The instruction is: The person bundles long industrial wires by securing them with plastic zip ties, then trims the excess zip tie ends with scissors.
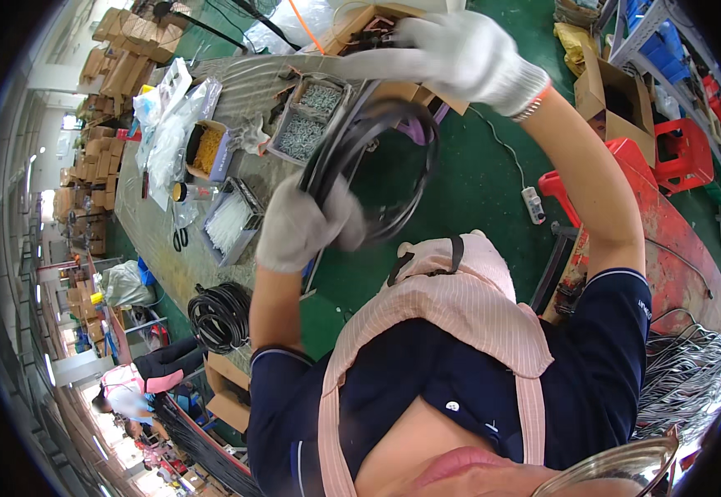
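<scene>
My left hand (pixel 301 222), in a whitish work glove, is closed around a coil of black cable (pixel 394 224) held up beside the workbench. The cable hangs in several loops to the right of that hand. Higher up and further right is my gloved right hand (pixel 468 62), apart from the coil and smeared by motion. A pale blurred streak reaches left from it; I cannot tell whether that is fingers or something held. Near the left hand stand a tray of white cable ties (pixel 230 222) and boxes of metal screws (pixel 301 137).
The workbench (pixel 158 240) also bears a box of yellow small parts (pixel 207 151), black scissors (pixel 180 239) and plastic bags (pixel 180 116). Another black cable coil (pixel 220 316) lies at its near edge. On the right are a red stool (pixel 682 156), an open carton (pixel 617 99) and a power strip (pixel 533 205).
</scene>
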A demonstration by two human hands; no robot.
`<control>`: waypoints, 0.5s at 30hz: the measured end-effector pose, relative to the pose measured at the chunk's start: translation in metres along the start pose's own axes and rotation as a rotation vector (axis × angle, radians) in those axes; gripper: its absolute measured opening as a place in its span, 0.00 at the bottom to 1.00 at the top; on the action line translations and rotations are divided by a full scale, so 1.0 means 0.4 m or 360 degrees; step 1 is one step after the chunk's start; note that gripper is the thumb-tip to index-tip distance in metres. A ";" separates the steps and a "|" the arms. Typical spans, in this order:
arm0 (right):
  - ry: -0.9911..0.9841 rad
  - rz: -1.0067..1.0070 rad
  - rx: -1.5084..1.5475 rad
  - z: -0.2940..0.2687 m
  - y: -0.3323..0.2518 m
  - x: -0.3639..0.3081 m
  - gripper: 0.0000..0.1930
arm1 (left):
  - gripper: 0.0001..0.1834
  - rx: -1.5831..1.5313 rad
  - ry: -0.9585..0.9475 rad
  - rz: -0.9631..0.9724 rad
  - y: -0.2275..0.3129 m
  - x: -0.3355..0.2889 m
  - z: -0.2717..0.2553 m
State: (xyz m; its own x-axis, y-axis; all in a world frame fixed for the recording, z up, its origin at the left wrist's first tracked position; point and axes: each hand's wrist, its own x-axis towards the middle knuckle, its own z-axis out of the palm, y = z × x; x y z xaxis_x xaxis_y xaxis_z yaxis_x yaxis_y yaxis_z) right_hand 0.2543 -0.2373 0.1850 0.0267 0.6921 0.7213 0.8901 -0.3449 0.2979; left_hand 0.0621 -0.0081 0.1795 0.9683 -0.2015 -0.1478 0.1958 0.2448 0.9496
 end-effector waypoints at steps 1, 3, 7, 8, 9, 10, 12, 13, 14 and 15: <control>-0.0106 0.0095 0.0033 -0.016 0.030 -0.057 0.26 | 0.19 0.0331 0.0108 -0.0101 0.018 -0.036 -0.017; -0.0525 0.0733 0.0046 -0.037 0.074 -0.233 0.29 | 0.07 0.0057 0.0685 0.0316 -0.070 -0.186 -0.116; -0.0437 0.1931 0.0629 -0.198 0.170 -0.811 0.26 | 0.20 -0.0758 -0.0713 0.1015 0.014 -0.204 -0.241; -0.0487 0.1811 0.0514 -0.238 0.140 -0.888 0.22 | 0.20 -0.0785 -0.0579 0.1058 0.029 -0.223 -0.230; -0.0069 0.2323 0.1472 -0.251 0.104 -1.028 0.21 | 0.18 -0.0816 -0.0610 0.0995 0.044 -0.216 -0.245; -0.0535 0.2135 0.1201 -0.252 0.054 -0.952 0.18 | 0.16 -0.0819 -0.0588 0.0937 0.050 -0.221 -0.254; -0.1241 0.1580 0.0650 -0.292 -0.054 -0.625 0.13 | 0.14 -0.0688 -0.0086 0.0845 0.037 -0.215 -0.213; -0.1242 0.1341 0.0663 -0.306 -0.083 -0.555 0.12 | 0.12 -0.0142 0.0157 0.0898 0.023 -0.198 -0.209; -0.1257 0.1132 0.0686 -0.325 -0.109 -0.463 0.12 | 0.12 0.0404 0.0394 0.0932 -0.003 -0.175 -0.208; -0.1279 0.0949 0.0691 -0.343 -0.132 -0.375 0.13 | 0.12 0.0489 0.0584 0.0732 -0.006 -0.118 -0.158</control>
State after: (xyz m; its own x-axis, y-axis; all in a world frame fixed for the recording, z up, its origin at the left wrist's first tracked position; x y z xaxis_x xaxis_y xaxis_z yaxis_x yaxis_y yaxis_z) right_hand 0.1408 -0.4099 0.1465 0.6562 0.7545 0.0100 0.7160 -0.6184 -0.3239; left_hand 0.0259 0.0609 0.1667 0.9434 0.2081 0.2584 -0.2505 -0.0639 0.9660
